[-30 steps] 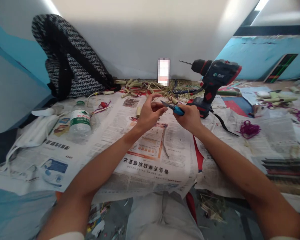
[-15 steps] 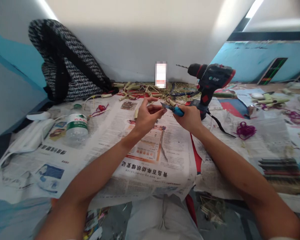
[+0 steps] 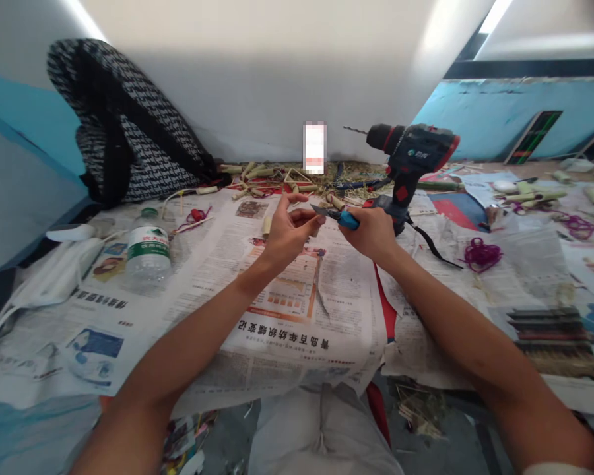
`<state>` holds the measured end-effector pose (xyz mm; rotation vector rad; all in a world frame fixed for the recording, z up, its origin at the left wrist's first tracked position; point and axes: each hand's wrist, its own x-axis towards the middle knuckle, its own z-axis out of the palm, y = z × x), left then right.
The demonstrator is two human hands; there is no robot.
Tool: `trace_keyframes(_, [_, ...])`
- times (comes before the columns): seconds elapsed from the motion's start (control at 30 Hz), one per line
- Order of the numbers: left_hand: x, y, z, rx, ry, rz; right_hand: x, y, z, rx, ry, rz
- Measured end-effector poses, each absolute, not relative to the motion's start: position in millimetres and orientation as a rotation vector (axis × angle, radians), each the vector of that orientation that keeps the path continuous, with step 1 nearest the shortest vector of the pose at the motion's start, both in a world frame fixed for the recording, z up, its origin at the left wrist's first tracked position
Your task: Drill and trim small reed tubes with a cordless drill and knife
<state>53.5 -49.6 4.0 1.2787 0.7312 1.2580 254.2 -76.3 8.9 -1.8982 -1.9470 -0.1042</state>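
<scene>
My right hand (image 3: 371,232) grips the blue handle of a small pair of cutters (image 3: 335,215), whose dark blades point left toward my other hand. My left hand (image 3: 287,231) is raised just left of the blades, thumb and fingers pinched around something too small to make out, with the index finger lifted. Both hands hover over a newspaper (image 3: 297,297) spread on the table. A thin strip (image 3: 319,284) lies on the paper below them.
A cordless drill (image 3: 408,168) stands upright right behind my right hand. A water bottle (image 3: 147,254) lies at the left beside a white cloth (image 3: 54,274). Bamboo pieces (image 3: 257,175) litter the back edge, purple cord (image 3: 480,254) lies at the right, and a patterned bag (image 3: 123,132) leans on the wall.
The hands stay together in nearly the same pose; the cutter tip sits slightly closer to my left fingers. The view has shifted a little to the right.
</scene>
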Motion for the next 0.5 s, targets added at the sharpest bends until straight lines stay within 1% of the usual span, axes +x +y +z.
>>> trace_keyframes(0.5, [51.6,-50.3,2.2,1.308,0.772,1.272,248.8,-77.6,7.4,-1.909,-1.960,-0.030])
